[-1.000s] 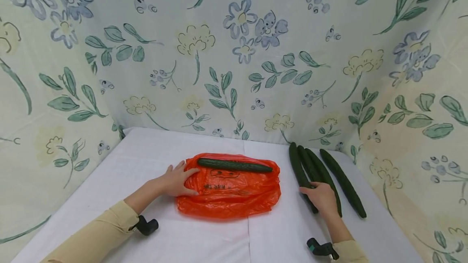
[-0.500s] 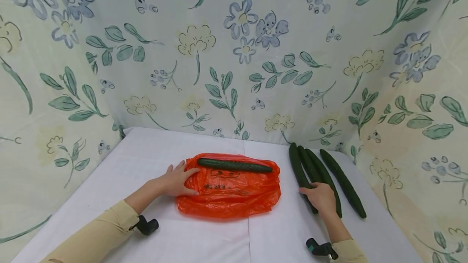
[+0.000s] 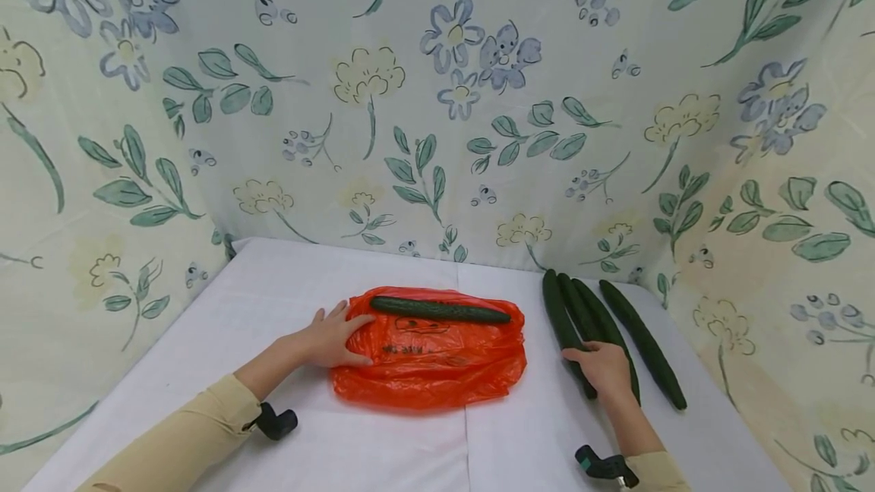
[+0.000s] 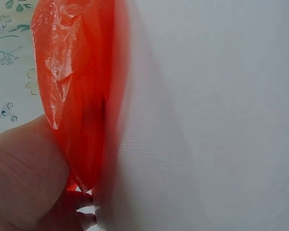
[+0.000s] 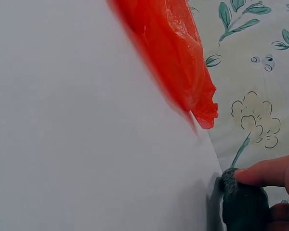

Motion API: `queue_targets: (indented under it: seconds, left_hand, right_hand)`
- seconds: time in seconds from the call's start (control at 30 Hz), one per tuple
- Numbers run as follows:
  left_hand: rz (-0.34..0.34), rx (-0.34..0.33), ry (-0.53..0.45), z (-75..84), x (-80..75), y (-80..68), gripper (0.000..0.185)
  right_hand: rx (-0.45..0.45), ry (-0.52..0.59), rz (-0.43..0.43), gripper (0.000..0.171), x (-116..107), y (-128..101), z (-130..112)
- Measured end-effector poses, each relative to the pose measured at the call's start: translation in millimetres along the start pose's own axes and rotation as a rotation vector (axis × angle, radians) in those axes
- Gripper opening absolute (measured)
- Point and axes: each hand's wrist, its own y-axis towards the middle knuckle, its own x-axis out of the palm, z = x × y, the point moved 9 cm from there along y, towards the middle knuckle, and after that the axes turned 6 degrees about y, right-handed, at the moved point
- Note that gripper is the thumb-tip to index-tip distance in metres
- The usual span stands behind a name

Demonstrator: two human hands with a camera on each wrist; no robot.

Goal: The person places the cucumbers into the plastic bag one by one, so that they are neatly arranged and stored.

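A red plastic bag (image 3: 431, 370) lies flat on the table with one long cucumber (image 3: 440, 310) across its far side. My left hand (image 3: 335, 336) rests at the bag's left end, fingers spread over the plastic. To the right, my right hand (image 3: 604, 370) grips the leftmost cucumber (image 3: 562, 313) of a group near its lower part. The right wrist view shows the thumb on top of that cucumber (image 5: 243, 207), with fingers on its other side. Two more cucumbers lie close beside it, partly covered by the hand, and another cucumber (image 3: 642, 344) is set apart at the far right.
A white cloth (image 3: 287, 279) covers the table. Floral fabric (image 3: 437, 97) hangs behind it and along both sides. Each wrist carries a small black camera, one at the left sleeve (image 3: 276, 422) and one at the right.
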Motion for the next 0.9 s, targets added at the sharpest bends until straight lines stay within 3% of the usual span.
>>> queue_targets:
  seconds: [0.23,0.9]
  left_hand:
    - [0.005,0.006,-0.007,-1.0,2.2,0.1,0.091]
    - [0.017,0.012,0.0,-2.1,4.3,2.9,0.091]
  right_hand:
    - [0.008,0.086,-0.054,0.071,-0.7,1.1,1.4]
    - [-0.011,0.189,-0.123,0.075,-3.3,3.0,4.1]
